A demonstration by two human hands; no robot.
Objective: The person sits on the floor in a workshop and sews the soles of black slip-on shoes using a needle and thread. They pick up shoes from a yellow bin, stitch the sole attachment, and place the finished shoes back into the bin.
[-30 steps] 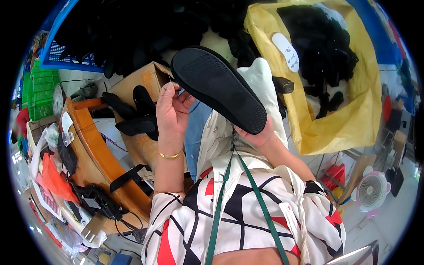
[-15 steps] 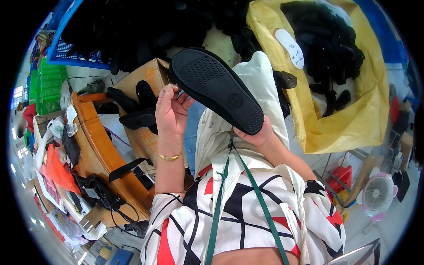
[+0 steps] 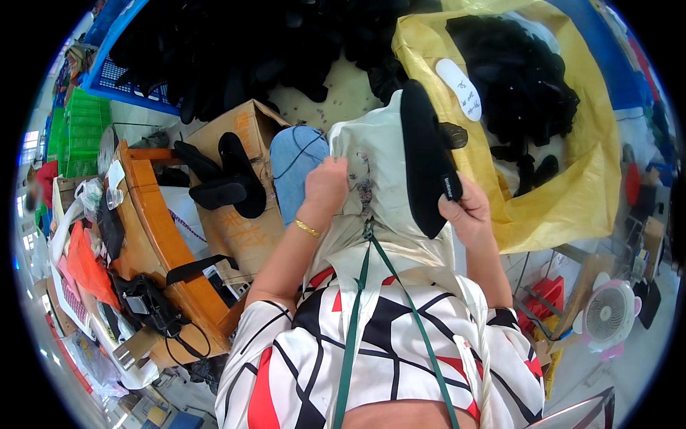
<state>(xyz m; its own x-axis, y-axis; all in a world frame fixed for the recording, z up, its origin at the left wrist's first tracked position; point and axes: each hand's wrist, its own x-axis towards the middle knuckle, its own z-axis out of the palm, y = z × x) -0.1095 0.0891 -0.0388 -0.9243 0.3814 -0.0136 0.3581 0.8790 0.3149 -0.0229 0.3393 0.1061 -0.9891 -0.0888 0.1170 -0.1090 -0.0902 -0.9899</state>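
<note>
My right hand [image 3: 468, 207] grips a black slipper [image 3: 421, 154] near one end, thumb on top. The slipper stands on edge, its side with a small label facing up, over the right part of my white apron [image 3: 382, 143]. My left hand [image 3: 327, 187] is closed above the apron's left side, beside my blue-jeans knee [image 3: 296, 161]. What its fingers hold, if anything, I cannot make out. Dark bits of fluff lie on the apron between my hands.
Several black slippers rest on a cardboard box [image 3: 246, 222] at left, beside a wooden chair [image 3: 150, 207]. A black heap [image 3: 236, 50] fills the blue crate ahead. To the right, a yellow sack [image 3: 564, 222] holds black items and a white insole [image 3: 459, 89]. A fan [image 3: 607, 311] stands lower right.
The slipper has turned from sole-up to on edge and moved right with my right hand. My left hand has moved right and down, off the slipper, and its fingers have closed.
</note>
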